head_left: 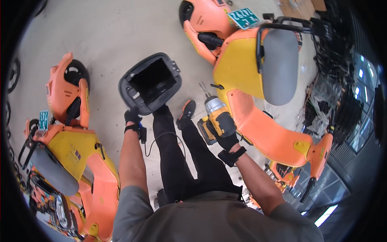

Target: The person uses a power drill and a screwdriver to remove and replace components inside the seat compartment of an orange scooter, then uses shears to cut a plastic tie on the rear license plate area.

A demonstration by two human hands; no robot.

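My left hand [132, 115], in a black glove, is closed on the near left rim of a black plastic storage bucket [127, 85]. The bucket is tilted so that its rectangular opening faces up toward me; its inside is dark. On the bucket's right end sits a small hinge-like bracket [175, 66]. My right hand [228, 141], also gloved, is wrapped round the handle of a yellow and black cordless impact driver [217, 117]. A metal socket bit [203, 86] points from the driver away from me, beside the right scooter's yellow side panel.
An orange and yellow scooter [238, 76] with a grey seat stands close on my right. Another such scooter [76, 149] is on my left. A thin cable [184, 147] loops across my legs. Black parts and plastic wrap [324, 92] are piled at the far right.
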